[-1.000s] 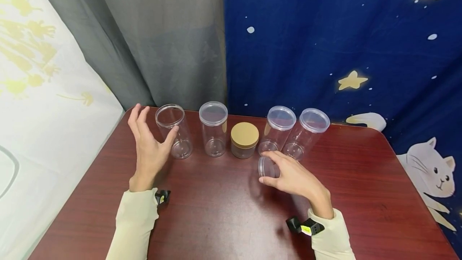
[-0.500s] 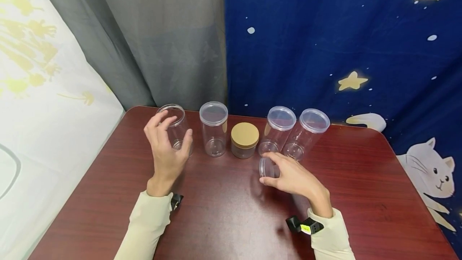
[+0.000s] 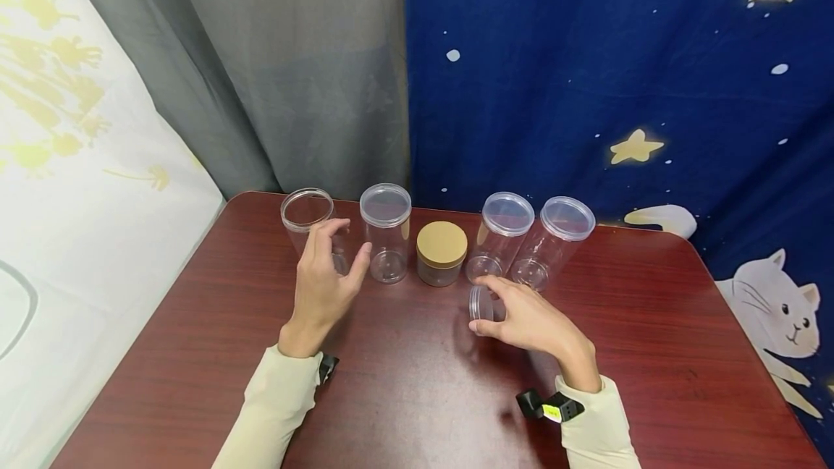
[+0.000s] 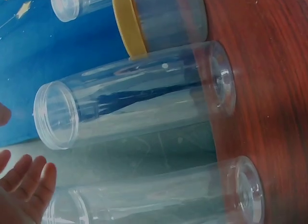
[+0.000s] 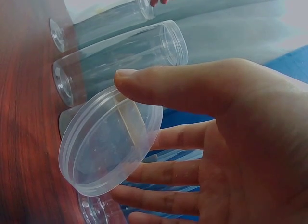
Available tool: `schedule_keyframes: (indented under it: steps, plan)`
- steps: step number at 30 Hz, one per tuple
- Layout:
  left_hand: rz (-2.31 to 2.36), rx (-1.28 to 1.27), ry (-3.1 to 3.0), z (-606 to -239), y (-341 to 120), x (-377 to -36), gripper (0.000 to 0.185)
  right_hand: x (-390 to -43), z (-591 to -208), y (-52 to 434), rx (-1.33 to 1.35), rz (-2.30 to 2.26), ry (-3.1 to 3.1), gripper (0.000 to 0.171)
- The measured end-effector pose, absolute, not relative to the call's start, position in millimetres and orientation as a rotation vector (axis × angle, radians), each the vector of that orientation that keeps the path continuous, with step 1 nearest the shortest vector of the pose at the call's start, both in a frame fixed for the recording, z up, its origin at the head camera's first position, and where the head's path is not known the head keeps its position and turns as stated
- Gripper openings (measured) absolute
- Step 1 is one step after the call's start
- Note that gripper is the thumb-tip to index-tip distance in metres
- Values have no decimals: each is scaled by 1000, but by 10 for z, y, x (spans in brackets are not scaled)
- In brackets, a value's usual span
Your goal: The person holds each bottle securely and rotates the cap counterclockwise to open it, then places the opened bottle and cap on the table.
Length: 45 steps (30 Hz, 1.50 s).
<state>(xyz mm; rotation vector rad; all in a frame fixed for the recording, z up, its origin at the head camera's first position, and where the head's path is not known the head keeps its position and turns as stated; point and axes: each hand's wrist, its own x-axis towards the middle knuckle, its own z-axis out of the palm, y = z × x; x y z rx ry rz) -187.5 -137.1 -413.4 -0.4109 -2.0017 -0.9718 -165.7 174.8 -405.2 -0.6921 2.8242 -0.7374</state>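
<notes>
Jars stand empty; left hand spread by the lidless jar, right hand pinching a clear lid.

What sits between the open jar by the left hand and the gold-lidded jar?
One capped clear jar stands between the open jar and the gold-lidded jar; the head view shows it.

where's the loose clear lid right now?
In the head view the clear lid is held on edge in the right hand, just above the table, in front of the two capped jars right of the gold-lidded jar.
</notes>
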Motion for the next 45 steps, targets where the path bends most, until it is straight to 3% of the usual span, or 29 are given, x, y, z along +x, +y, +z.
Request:
schedule_keyframes:
  steps: [23, 45]
  plan:
    - [-1197, -216, -2367, -4280, -1277, -1902, 84, -1684, -4101, 1782, -703, -764, 2797, 67]
    - [-1469, -153, -2569, -4517, -1288, -2055, 99, -1706, -4144, 1785, -684, -723, 2789, 65]
